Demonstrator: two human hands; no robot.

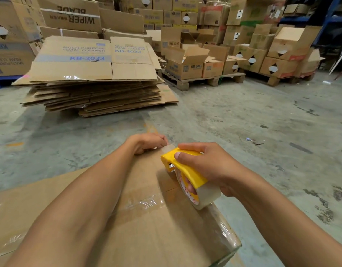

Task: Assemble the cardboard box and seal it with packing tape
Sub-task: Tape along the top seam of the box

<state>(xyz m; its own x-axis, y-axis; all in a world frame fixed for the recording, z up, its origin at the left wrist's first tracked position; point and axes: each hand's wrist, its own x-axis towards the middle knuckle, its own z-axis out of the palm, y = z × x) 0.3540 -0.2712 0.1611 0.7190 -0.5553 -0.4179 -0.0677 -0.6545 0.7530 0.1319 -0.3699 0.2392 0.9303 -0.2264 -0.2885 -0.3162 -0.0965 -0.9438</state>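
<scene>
A brown cardboard box [151, 224] lies close in front of me with its flaps closed, glossy clear tape across its top and down its right side. My right hand [210, 164] grips a yellow tape dispenser [182, 167] holding a roll of clear tape [205, 197], set against the box top near the far edge. My left hand [149, 142] presses on the far edge of the box, fingers curled over the end of a tape strip. The fingertips are hidden behind the edge.
A tall stack of flattened cartons [95, 78] marked KB-3033 lies on the concrete floor [243, 116] ahead left. Open boxes on wooden pallets [203, 79] stand ahead right, with stacked cartons [70, 16] behind. Bare floor stretches to my right.
</scene>
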